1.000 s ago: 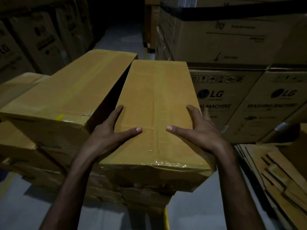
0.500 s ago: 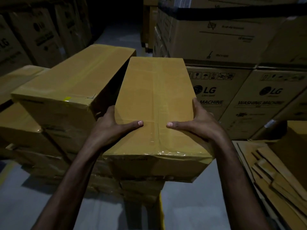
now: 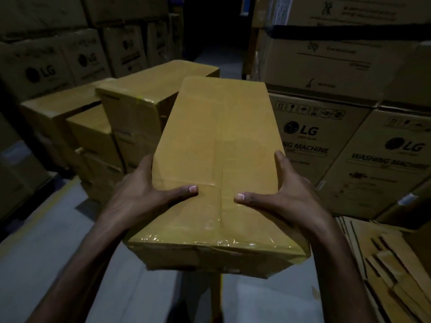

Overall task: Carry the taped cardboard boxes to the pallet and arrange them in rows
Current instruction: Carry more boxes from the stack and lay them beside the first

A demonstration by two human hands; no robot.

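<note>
Straight in front of you, the taped box is up in the air above the floor, and its long axis runs directly away from you, near end low and close, far end pointing up the aisle. Your left hand grips the left edge near that close end, thumb laid flat across the taped top and fingers wrapped down the side. Your right hand mirrors it on the right edge. Both hands sit level with each other, so neither is nearer the load.

The stack of taped boxes lies ahead and to your left, its boxes angled off to the right rather than parallel to the one you carry. Whether your box's far end touches the nearest of them you cannot tell from here, and no pallet shows beneath the stack.

The washing-machine cartons stand close on your right, with flattened cardboard on the floor below them. By my reading, the coming move wants a swing to the left, turning the long axis to match the row
</note>
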